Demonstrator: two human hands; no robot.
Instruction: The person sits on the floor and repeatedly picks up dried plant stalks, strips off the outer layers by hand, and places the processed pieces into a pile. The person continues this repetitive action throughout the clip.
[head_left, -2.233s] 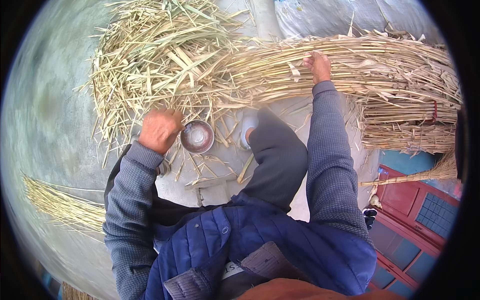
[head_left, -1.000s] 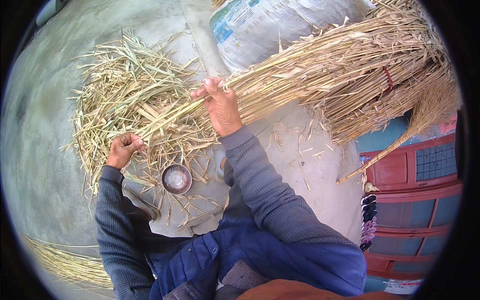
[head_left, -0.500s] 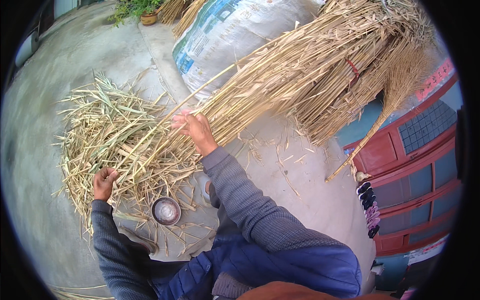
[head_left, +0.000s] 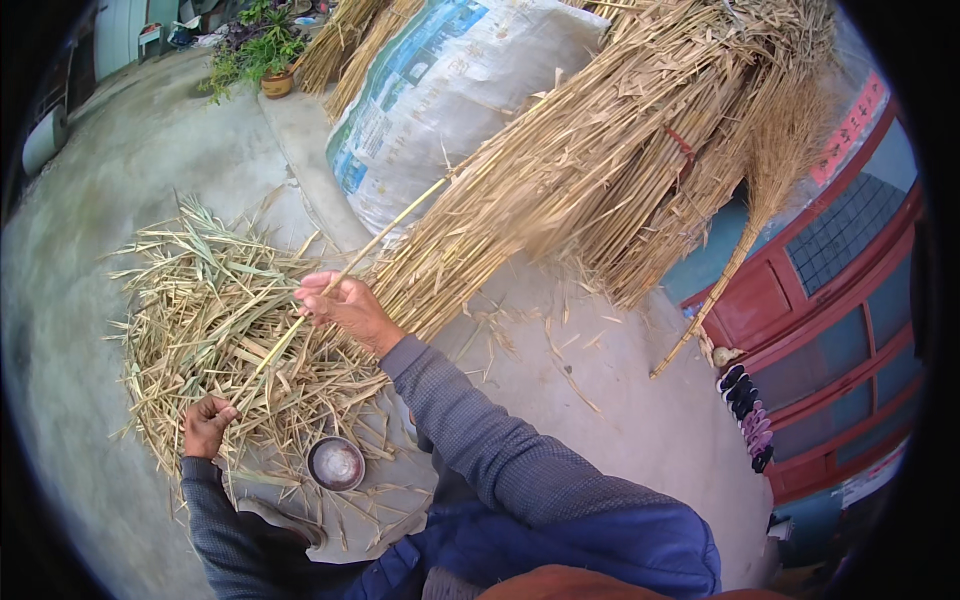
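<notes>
Starting at the far left, the person's left hand (head_left: 207,428) is at the near edge of a pile of dry leaves and stripped husks (head_left: 185,305). Its thumb and fingers are pinched together, clamped on the lower end of a slender yellow stalk (head_left: 413,212). The stalk rises at a slant across the pile towards the right, its upper end in front of a white and blue sack (head_left: 480,95). Behind the pile I note a potted plant (head_left: 270,50). A small round metal bowl (head_left: 323,476) sits on the concrete beside the pile's near edge. Above it, the right hand (head_left: 348,308) has its fingers partly bent, the stalk crossing them; whether they grip firmly or loosely I cannot tell. Right of the sack lies a large mass of stalks (head_left: 590,150), with a red tie (head_left: 683,147) at its right part. Farther right are a broom (head_left: 768,195), a row of shoes (head_left: 748,412) and a red-framed door (head_left: 750,308).
</notes>
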